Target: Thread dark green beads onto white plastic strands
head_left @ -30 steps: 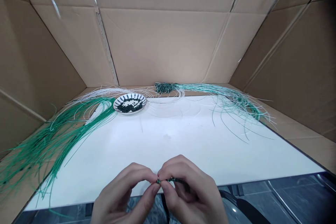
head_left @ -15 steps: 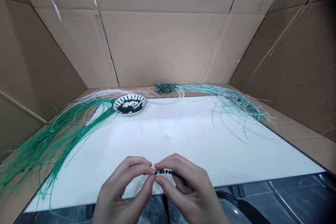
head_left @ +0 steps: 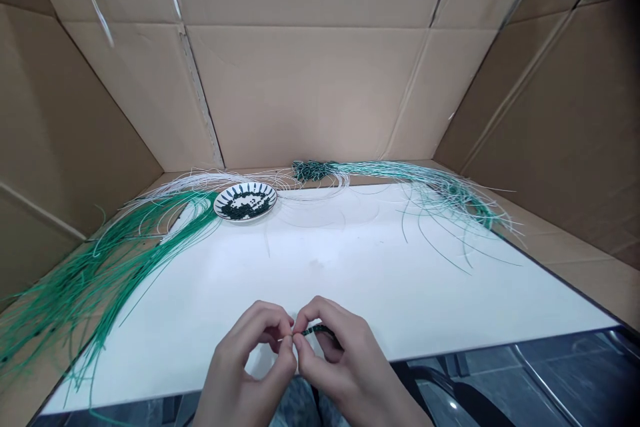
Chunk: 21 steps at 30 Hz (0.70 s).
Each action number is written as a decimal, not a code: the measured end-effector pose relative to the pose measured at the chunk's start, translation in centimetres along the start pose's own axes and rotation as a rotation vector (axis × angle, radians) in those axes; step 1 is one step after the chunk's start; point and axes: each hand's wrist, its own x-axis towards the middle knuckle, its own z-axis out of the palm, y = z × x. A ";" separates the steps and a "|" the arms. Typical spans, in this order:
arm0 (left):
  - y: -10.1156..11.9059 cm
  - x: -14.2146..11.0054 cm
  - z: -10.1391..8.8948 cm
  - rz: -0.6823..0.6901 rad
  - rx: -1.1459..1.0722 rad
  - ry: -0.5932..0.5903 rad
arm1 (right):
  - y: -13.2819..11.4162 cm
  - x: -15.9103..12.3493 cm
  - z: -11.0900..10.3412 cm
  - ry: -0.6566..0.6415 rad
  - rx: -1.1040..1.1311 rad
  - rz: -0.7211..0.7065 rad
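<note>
Close to the table's front edge, my left hand [head_left: 256, 355] pinches with thumb and forefinger at the left end of a dark beaded string [head_left: 321, 329]. A short, thin, pale thread end [head_left: 281, 339] pokes out on the left of these fingertips. Against them, almost touching, are the fingertips of my right hand [head_left: 341, 349], closed in a pinch on the same string. The beads curve back under the right fingers, where the rest is hidden. Farther off, a striped plate [head_left: 259, 211] holds many loose dark beads.
Green strands [head_left: 125, 267] spread over the table's left edge. A knotted dark green bundle [head_left: 313, 170] with long pale strands [head_left: 390, 169] lies along the back, trailing right. Cardboard walls [head_left: 310, 93] enclose the white tabletop [head_left: 330, 253]. A dark chair arm [head_left: 465, 397] shows below right.
Both hands have drawn closer together, and the left has shifted right. The gap showing spaced beads has shortened. A thin thread end now shows left of the left fingertips.
</note>
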 end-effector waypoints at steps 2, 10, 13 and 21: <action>-0.1 0.1 0.0 -0.040 -0.074 -0.024 | -0.1 0.2 0.1 -0.036 0.003 0.011; -1.2 0.0 -0.1 -0.111 -0.302 -0.075 | 0.5 0.3 0.2 -0.039 -0.006 -0.142; -1.7 -0.2 0.0 -0.136 -0.347 -0.144 | 0.7 0.3 0.3 -0.048 0.038 -0.127; -1.7 -0.2 -0.3 -0.178 -0.414 -0.179 | 1.0 0.4 0.3 -0.094 0.054 -0.108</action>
